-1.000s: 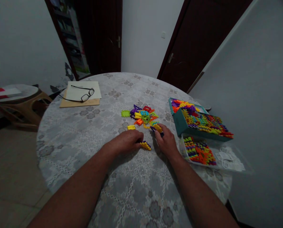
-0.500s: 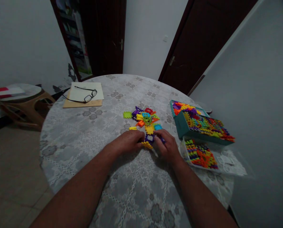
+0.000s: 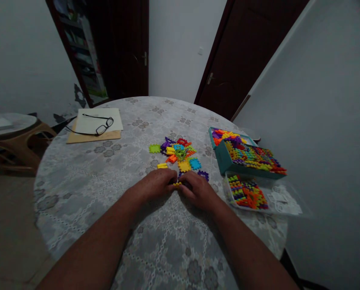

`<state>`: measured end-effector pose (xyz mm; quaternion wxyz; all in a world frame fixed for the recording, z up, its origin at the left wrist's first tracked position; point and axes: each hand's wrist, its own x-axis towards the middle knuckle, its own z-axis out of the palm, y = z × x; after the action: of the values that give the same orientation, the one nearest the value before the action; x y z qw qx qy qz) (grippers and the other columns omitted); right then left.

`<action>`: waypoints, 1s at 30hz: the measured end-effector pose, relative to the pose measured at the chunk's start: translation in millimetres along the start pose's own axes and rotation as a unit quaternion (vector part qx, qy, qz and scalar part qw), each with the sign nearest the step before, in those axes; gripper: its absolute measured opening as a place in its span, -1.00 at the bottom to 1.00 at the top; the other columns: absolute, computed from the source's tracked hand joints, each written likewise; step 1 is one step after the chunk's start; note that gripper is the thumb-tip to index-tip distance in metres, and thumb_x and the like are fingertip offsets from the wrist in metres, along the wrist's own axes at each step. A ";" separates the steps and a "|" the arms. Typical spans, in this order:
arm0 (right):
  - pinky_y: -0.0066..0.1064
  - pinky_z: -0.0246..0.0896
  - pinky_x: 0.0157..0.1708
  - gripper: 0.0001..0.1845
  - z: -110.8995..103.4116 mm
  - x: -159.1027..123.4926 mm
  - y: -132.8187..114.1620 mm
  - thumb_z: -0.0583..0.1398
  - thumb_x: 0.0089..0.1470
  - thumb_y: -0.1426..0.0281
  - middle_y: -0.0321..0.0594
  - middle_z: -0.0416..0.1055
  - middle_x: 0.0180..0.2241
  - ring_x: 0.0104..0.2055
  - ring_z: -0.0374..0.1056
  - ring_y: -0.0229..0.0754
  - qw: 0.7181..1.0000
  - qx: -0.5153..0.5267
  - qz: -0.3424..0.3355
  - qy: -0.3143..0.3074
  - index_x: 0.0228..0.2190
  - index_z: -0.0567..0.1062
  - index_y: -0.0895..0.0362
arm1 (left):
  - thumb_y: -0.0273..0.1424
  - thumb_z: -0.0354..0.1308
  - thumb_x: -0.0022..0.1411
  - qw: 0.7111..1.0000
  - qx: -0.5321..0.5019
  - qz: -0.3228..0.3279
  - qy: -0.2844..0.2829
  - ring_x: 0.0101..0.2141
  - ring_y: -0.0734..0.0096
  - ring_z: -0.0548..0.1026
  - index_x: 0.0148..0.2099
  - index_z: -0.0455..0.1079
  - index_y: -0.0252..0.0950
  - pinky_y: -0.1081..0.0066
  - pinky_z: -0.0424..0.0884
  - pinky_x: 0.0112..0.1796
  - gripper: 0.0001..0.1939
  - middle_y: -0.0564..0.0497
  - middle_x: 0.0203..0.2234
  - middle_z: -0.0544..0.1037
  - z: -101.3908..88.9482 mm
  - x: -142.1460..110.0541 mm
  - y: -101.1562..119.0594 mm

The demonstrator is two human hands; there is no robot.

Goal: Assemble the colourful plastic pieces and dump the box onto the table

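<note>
- Head view: from where I stand, the left hand (image 3: 162, 180) and right hand (image 3: 198, 188) nearly meet over the round table (image 3: 168, 241).
- Their fingers look drawn in to a pinch, both on a yellow toothed piece (image 3: 176, 184) low between the thumbs; most of it is hidden, so I can't tell how it sits.
- I'd judge this step to be two-handed work on that small piece; the next move calls for a steady pinch and matched pressure from both sides.
- Just beyond the knuckles lie an orange-yellow tile (image 3: 184, 166) and a blue tile (image 3: 195, 163); a purple piece (image 3: 203, 175) is just beside the right hand, easily nudged.
- The teal box (image 3: 224, 161) and clear tray (image 3: 228, 187) limit sideways room on the right.
- Patterned cloth runs back between the forearms, the roomier way to draw the hands; the table's far rim is well apart from them.
</note>
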<state>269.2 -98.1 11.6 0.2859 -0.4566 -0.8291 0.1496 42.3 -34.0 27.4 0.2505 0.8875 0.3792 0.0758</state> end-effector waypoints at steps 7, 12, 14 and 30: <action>-0.34 0.32 -0.12 -0.84 -1.0 4.7 -4.7 0.28 0.27 0.51 -0.21 0.55 -0.18 -0.15 0.45 -0.12 0.999 -0.015 0.041 -0.013 -0.13 0.52 0.07 | -0.12 0.17 0.41 0.999 -0.051 0.017 0.003 -0.27 0.23 0.56 -0.15 0.52 -0.19 0.32 0.34 -0.26 -0.73 -0.03 -0.25 0.65 -2.9 1.9 -3.4; -0.35 0.29 -0.16 -0.87 -39.4 4.0 -14.6 0.27 0.29 0.48 -0.23 0.55 -0.18 -0.20 0.43 -0.15 0.995 -0.062 0.075 0.010 -0.13 0.50 0.06 | -0.05 0.12 0.37 0.993 -0.101 0.006 0.065 -0.29 0.23 0.57 -0.17 0.52 -0.18 0.30 0.43 -0.21 -0.67 -0.03 -0.29 0.65 -19.4 3.7 -5.4; -0.35 0.29 -0.16 -0.89 -64.0 -2.9 -19.6 0.26 0.32 0.46 -0.23 0.55 -0.18 -0.21 0.42 -0.16 0.993 -0.082 0.082 0.030 -0.13 0.50 0.06 | -0.01 0.11 0.36 0.989 -0.092 -0.013 0.119 -0.28 0.21 0.58 -0.16 0.52 -0.17 0.28 0.46 -0.17 -0.64 -0.04 -0.27 0.67 -25.0 3.7 -8.0; -0.29 0.30 -0.15 -0.83 -181.2 -143.6 62.3 0.20 0.26 0.33 -0.09 0.60 -0.20 -0.21 0.47 -0.05 0.891 -0.318 0.286 0.155 -0.17 0.57 0.08 | -0.10 0.07 0.42 0.950 -0.035 -0.169 0.261 -0.17 0.22 0.60 -0.07 0.47 -0.11 0.29 0.47 -0.04 -0.74 0.08 -0.16 0.69 -30.5 -0.6 -20.0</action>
<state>482.0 -187.8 74.9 0.1952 -0.7576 -0.6112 -0.1197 19.3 -10.9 43.8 0.1831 0.7506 0.5725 0.2746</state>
